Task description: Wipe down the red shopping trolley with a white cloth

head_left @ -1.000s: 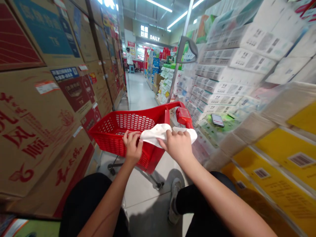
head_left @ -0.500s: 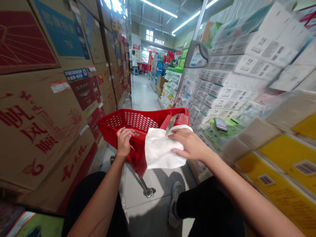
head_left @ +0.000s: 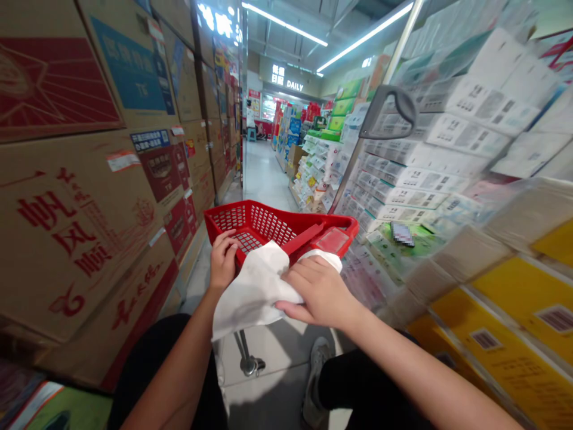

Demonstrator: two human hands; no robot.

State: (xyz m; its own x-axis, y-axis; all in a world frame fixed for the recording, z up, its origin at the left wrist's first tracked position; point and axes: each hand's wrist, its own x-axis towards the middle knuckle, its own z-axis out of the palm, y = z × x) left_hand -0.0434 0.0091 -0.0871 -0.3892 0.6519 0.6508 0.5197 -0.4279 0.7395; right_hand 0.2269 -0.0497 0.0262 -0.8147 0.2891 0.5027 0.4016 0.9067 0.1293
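Note:
A red plastic shopping cart (head_left: 264, 224) stands in a store aisle just in front of me. My left hand (head_left: 222, 260) has its fingers curled over the cart's near rim. My right hand (head_left: 316, 292) presses a white cloth (head_left: 250, 286) against the cart's near side, fingers closed on the cloth. The cloth hangs down over the cart's wall and hides part of it. The cart's red handle block (head_left: 333, 240) sits just above my right hand. My knees in dark trousers show at the bottom.
Stacked brown cartons (head_left: 85, 197) wall the left side. Packs of tissue and yellow boxes (head_left: 505, 286) fill the right. A grey metal pole with a handle (head_left: 387, 107) rises behind the cart. The tiled aisle (head_left: 259, 173) runs ahead to distant shelves.
The cart has swung so its near corner faces me. My right hand has dragged the cloth down and left across the cart's side. My left hand has stayed on the rim.

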